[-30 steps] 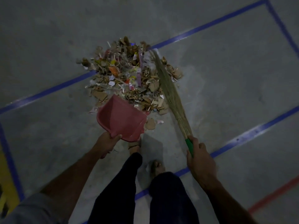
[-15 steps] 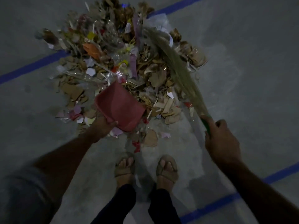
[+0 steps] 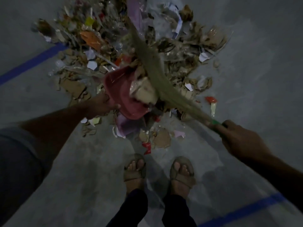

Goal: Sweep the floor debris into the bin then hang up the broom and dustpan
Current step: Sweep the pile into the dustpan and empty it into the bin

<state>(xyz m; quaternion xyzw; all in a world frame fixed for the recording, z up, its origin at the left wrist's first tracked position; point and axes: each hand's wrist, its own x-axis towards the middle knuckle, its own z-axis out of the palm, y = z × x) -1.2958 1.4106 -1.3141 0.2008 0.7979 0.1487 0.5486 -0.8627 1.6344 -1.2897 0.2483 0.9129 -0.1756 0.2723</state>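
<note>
Dimly, left hand grips red dustpan; right hand clasps blurred straw broom.

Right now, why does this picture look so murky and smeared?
Head view: dim light, colours muted; the broom is streaked by motion blur across the dustpan; the debris pile is soft; wide-angle bending stretches both arms at the edges.

Dim in here, the light flat and grey-blue, with colours muted. The broom smears into a motion streak across the debris, whose far scraps go soft. Faint shadows pool on the floor near the sandalled feet. The blue floor lines bow at the edges.
</note>
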